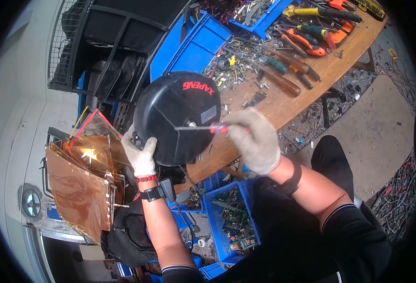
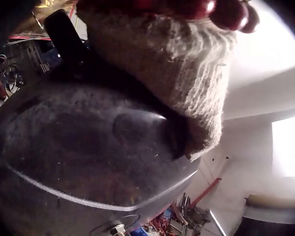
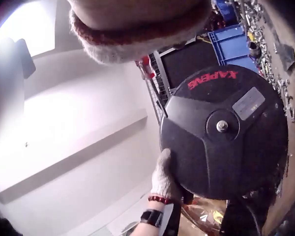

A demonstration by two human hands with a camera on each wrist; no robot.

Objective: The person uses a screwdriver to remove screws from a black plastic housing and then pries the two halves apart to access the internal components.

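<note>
Black round housing: between the two hands, beside the workbench (image 1: 288, 104), its broad face turned towards the person; red lettering and a grey label plate (image 1: 208, 114) show on that face.
Central bolt: the small metal bolt (image 1: 192, 124) stands out from the middle of the black round housing (image 1: 163, 106), at roughly a right angle to the face.
Screwdriver: the red-handled screwdriver (image 1: 216, 128) has its long axis across the face, shaft pointing to the person's left, so it crosses the bolt's axis rather than lining up with it.
Right hand: the gloved right hand (image 1: 255, 141) lies off the housing's right side, fingers curled round the handle; the bolt is to its left, and its fingers are the nearer ones.
Left hand: the gloved left hand (image 1: 141, 153) grips the lower left rim, thumb on the face, fingers round the edge.
Shaft tip: it overlaps the face beyond the bolt in the head view, but whether it touches is hard to tell.
</note>
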